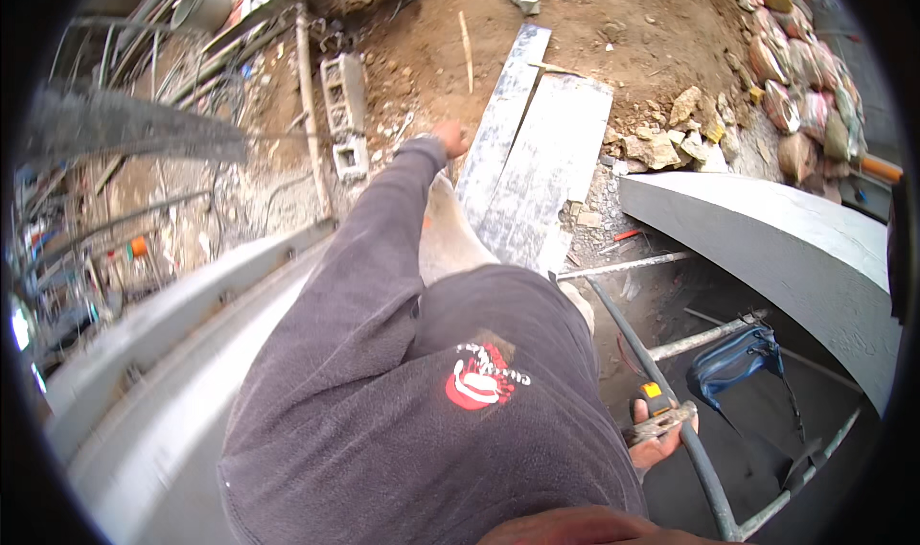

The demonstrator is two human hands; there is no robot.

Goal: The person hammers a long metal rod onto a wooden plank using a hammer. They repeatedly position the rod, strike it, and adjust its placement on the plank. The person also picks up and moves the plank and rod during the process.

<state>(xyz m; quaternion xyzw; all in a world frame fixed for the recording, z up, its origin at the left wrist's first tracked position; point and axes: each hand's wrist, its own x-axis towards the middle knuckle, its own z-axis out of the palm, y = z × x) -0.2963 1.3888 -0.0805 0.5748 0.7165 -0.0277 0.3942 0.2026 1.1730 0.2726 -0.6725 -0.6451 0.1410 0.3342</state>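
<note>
My left arm in a dark sleeve reaches forward, and my left hand is closed beside the upper left edge of the long grey boards. What its fingers hold, if anything, is too small to make out. Low on the right, my right hand is closed around a yellow and black tape measure. It sits against a grey metal pole, next to a rough brownish fitting that partly covers the fingers.
A blue bag hangs among metal pipes on the right, under a curved grey concrete edge. Broken stones and filled sacks lie far right. Hollow blocks and a wooden pole stand left of the boards.
</note>
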